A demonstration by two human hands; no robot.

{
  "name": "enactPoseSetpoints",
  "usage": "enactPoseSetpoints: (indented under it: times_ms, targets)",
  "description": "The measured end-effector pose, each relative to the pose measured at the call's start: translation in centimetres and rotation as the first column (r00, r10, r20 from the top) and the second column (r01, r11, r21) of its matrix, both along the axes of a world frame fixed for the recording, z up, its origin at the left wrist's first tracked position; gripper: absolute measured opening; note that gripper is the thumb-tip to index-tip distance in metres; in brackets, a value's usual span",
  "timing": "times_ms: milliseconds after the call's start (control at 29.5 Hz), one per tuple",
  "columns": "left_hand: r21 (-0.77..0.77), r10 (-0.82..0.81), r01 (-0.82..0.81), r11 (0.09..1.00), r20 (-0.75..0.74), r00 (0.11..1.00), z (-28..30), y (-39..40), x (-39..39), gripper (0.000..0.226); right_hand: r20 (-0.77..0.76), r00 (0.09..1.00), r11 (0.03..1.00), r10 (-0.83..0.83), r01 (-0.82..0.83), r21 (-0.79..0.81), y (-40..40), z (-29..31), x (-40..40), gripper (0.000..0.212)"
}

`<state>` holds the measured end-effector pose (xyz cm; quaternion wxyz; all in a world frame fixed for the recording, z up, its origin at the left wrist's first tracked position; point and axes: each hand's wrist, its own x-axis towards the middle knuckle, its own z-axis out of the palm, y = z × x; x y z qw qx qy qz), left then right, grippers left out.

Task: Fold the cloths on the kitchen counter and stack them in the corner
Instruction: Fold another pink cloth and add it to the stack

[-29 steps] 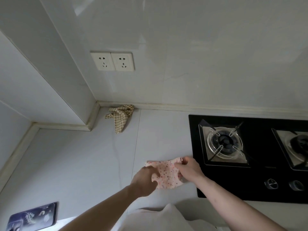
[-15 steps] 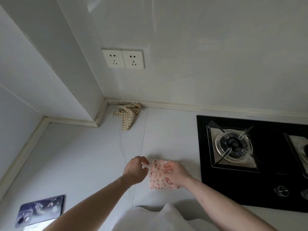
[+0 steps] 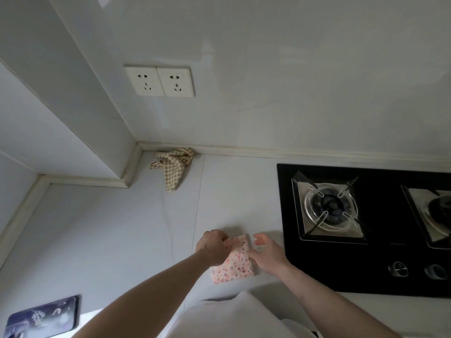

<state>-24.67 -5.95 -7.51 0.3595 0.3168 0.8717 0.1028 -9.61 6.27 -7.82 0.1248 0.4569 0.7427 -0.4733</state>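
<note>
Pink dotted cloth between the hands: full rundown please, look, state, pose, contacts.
The pink dotted cloth looks like thin soft fabric, pale pink with small red and dark dots. It is folded into a compact, roughly rectangular pad lying flat on the counter, just left of the black hob. The left hand pinches its far left corner; the right hand touches its right edge, fingers spread.

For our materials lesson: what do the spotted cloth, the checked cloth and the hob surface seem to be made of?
Spotted cloth: soft thin fabric, matt; it bends in folds under the left hand.
Checked cloth: woven-looking fabric, matt; it lies crumpled in creases.
Hob surface: probably black glass, glossy; it looks smooth and dark, though coated metal is possible.
</note>
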Motion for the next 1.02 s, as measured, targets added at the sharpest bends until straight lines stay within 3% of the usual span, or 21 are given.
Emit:
enactPoseSetpoints:
  times_ms: [136, 271, 407, 543, 679, 1018]
  targets:
    - [0.097, -0.013, 0.013, 0.995, -0.002, 1.0, 0.7, -0.6, 0.3, 0.013, -0.044, 0.998, 0.999, 0.041, -0.042, -0.023, -0.3, 0.1, -0.7, 0.049]
    - [0.124, -0.02, 0.024, 0.992, -0.035, 0.999, 1.3, -1.7, 0.2, 0.02, -0.062, 0.99, 0.985, 0.126, -0.118, 0.126, -0.5, 0.2, -1.3, 0.012]
    - [0.15, -0.007, 0.024, 0.988, -0.114, 0.993, 1.5, -2.6, 0.9, 0.029, -0.112, 0.973, 0.953, 0.203, -0.17, 0.252, -0.7, 0.2, -0.6, 0.021]
    - [0.225, -0.087, 0.123, 0.967, -0.164, 0.983, 1.2, -3.6, 2.2, 0.033, -0.16, 0.942, 0.929, 0.295, -0.244, 0.28, -0.9, -0.1, 0.7, 0.029]
    - [0.248, -0.184, 0.24, 0.939, -0.228, 0.956, 1.1, -4.6, 3.2, 0.033, -0.165, 0.934, 0.905, 0.316, -0.245, 0.348, -1.0, -0.4, 1.8, 0.019]
    - [0.044, -0.28, 0.289, 0.956, -0.149, 0.948, -0.1, -7.3, 4.6, 0.042, 0.008, 0.873, 0.81, 0.487, -0.455, 0.369, -2.5, -1.3, 4.6, 0.018]
